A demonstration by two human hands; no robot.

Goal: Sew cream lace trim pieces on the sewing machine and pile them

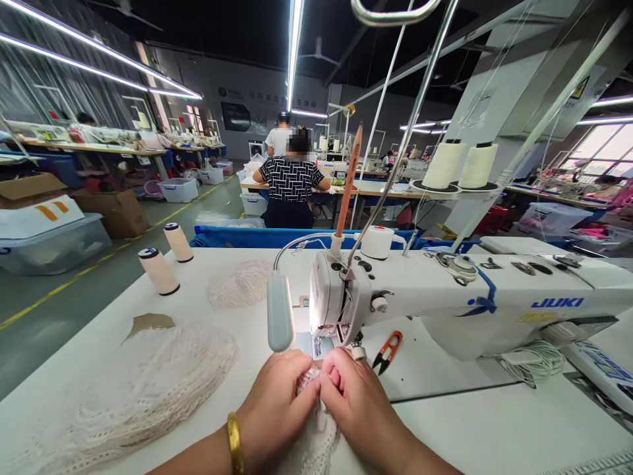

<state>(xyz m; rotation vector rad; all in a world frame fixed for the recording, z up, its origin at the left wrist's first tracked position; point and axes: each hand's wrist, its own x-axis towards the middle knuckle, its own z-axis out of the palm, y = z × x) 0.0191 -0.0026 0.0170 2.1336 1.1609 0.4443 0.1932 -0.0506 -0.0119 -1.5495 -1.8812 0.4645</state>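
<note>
Widest of all, the white table (440,429) runs beneath my fingers and out to both sides. Just beyond the fingertips and off to their right stands the sewing machine (410,297); well to their left, a stack of lace pieces (153,376) fans out. Working from my remote seat, I have the left hand (279,396) and the right hand (359,396) almost meeting, fingers curled, thumbs facing, both pinching the lace piece (320,432), which trails down between the wrists towards me. The lamp (279,311) hangs just past the left fingers, the snips (388,354) lie near the right knuckles, blades towards them, and the presser foot (318,345) sits just ahead of both thumbs. To do this well, I judge, I should hold the edge even between the two pinches, ease such openwork rather than tug it, and stop my fingertips short of the foot. Whether the lace is folded under my thumbs, I cannot tell.
</note>
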